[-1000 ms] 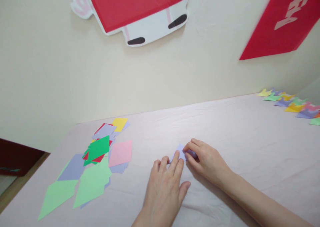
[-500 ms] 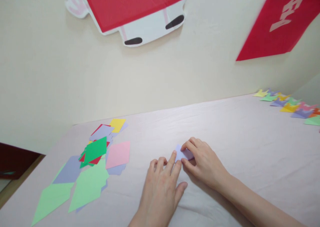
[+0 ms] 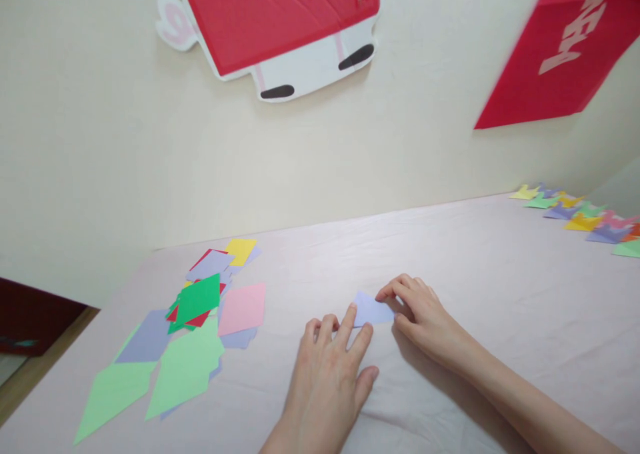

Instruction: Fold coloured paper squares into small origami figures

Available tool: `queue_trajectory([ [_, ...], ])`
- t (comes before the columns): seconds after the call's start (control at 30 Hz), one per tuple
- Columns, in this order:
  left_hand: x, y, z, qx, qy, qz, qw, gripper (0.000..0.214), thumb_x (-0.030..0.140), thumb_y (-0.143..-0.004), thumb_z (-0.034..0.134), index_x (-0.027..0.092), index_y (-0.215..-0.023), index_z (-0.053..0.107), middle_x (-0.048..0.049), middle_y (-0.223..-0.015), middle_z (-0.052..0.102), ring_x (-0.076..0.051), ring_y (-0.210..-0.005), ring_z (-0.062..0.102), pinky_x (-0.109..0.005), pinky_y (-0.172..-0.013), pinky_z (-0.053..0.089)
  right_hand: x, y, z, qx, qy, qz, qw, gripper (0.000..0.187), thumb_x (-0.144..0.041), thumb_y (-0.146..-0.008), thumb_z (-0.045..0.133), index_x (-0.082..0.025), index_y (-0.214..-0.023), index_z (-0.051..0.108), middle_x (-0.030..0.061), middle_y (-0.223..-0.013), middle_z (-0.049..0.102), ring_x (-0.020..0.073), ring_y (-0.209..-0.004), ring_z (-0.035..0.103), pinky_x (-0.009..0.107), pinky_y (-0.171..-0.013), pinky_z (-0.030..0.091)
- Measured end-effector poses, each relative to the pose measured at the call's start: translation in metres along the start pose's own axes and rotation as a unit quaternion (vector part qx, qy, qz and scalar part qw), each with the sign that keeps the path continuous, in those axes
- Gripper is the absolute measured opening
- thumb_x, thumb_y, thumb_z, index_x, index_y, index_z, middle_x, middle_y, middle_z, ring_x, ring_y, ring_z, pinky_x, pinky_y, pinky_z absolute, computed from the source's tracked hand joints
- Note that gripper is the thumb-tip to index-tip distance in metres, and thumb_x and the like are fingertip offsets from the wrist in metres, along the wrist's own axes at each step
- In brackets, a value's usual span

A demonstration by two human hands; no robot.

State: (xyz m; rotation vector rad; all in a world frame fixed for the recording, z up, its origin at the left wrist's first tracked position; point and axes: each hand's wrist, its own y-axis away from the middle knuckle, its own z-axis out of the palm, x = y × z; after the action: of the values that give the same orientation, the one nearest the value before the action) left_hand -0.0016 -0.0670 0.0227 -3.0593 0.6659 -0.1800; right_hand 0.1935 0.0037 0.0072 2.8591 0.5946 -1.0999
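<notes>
A small folded piece of light purple paper (image 3: 373,309) lies on the cloth-covered table between my hands. My left hand (image 3: 327,374) is spread palm-down, with its index and middle fingertips on the paper's left and lower edges and its thumb apart. Curled around the paper's right side, my right hand (image 3: 419,313) has its index fingertip at the upper edge and its thumb by the right corner. The paper now shows a roughly triangular outline. Part of its right end is hidden by the fingers.
Loose paper sheets lie at the left: a green sheet (image 3: 199,302), a pink sheet (image 3: 243,309), light green sheets (image 3: 185,367) and others, overlapping. Rows of folded paper pieces (image 3: 583,222) stand at the far right. A wall with red decorations (image 3: 280,14) rises behind the table.
My right hand has shifted right along the paper, exposing more of it. My left hand stays at the paper's left side. The whole view has shifted slightly.
</notes>
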Motion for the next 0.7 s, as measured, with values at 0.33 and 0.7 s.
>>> queue_trajectory([
  [0.33, 0.001, -0.002, -0.003, -0.003, 0.011, -0.004, 1.0, 0.041, 0.045, -0.092, 0.052, 0.031, -0.131, 0.051, -0.0025, -0.15, 0.041, -0.031, -0.115, 0.047, -0.053, -0.096, 0.038, 0.01, 0.001, -0.004, 0.038, -0.052, 0.029, 0.998, 0.022, -0.016, -0.077, 0.048, -0.021, -0.094, 0.061, 0.0052, -0.092, 0.061, 0.0234, -0.089, 0.054, 0.039, -0.082, 0.04],
  [0.7, -0.014, 0.005, -0.004, 0.032, 0.0, -0.015, 0.999, 0.041, 0.052, -0.087, 0.058, 0.033, -0.124, 0.058, -0.0054, -0.15, 0.04, -0.033, -0.125, 0.044, -0.054, -0.101, 0.035, -0.013, 0.001, 0.011, 0.028, 0.035, -0.01, 0.999, 0.021, -0.013, -0.078, 0.059, -0.021, -0.098, 0.06, 0.004, -0.099, 0.06, 0.0224, -0.095, 0.053, 0.036, -0.082, 0.034],
])
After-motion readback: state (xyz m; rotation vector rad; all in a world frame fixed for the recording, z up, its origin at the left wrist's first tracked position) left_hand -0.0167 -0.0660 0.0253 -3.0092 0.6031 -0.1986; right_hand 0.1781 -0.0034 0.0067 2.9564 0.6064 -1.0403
